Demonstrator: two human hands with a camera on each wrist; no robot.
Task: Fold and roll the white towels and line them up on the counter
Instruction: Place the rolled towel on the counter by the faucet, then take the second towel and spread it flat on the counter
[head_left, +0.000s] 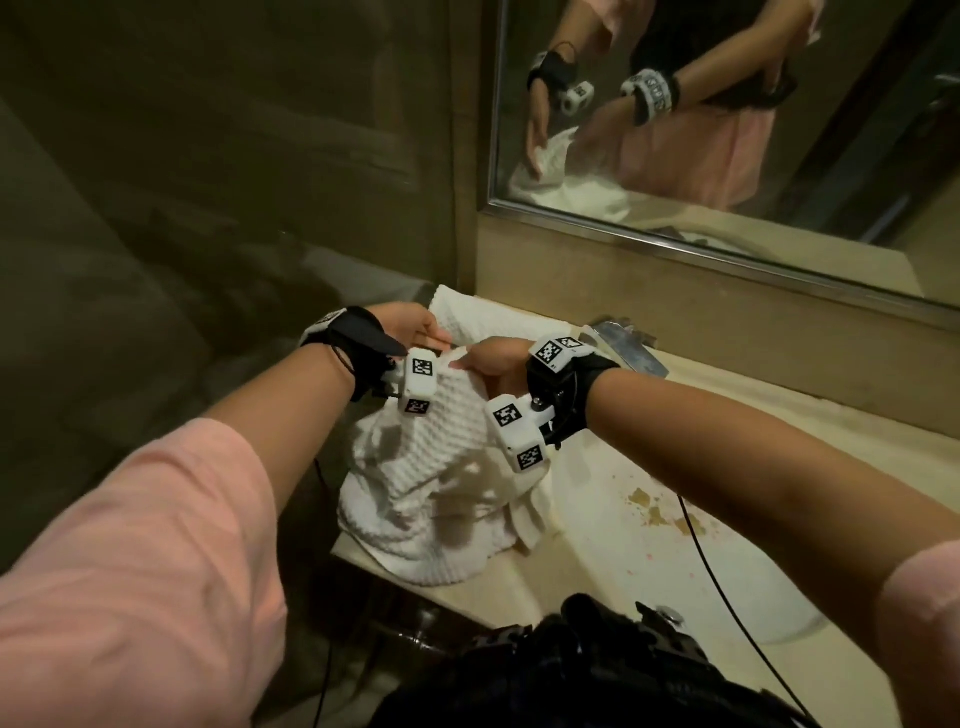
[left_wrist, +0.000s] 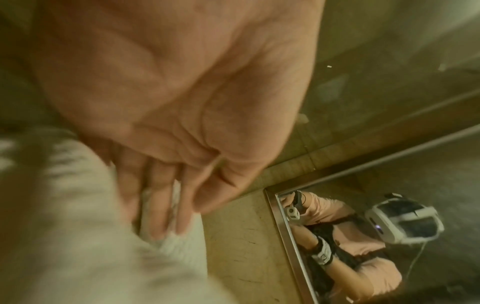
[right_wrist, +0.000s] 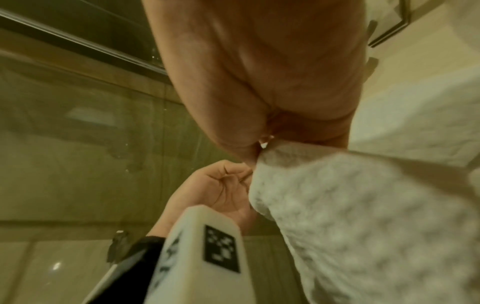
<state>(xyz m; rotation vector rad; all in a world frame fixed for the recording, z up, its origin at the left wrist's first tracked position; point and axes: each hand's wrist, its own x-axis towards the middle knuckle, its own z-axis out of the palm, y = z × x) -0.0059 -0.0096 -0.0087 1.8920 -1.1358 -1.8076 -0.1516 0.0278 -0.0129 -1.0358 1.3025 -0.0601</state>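
Both hands, left hand (head_left: 410, 326) and right hand (head_left: 494, 358), pinch one crumpled white towel's (head_left: 431, 478) edge above the table (head_left: 675, 499); folding appears barely begun, nothing visibly rolled.

The towel (head_left: 436, 467) is white with a waffle pattern; the counter (head_left: 727, 452) is beige; the sleeves (head_left: 156, 545) are pink.

Dim tiled walls (head_left: 208, 156), framed mirror (head_left: 727, 130), beige counter (head_left: 779, 441)

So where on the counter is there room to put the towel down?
Bare counter lies right of the towel, between the faucet and the brown stains. The left corner is crowded: the towel, another towel behind it, and both hands.
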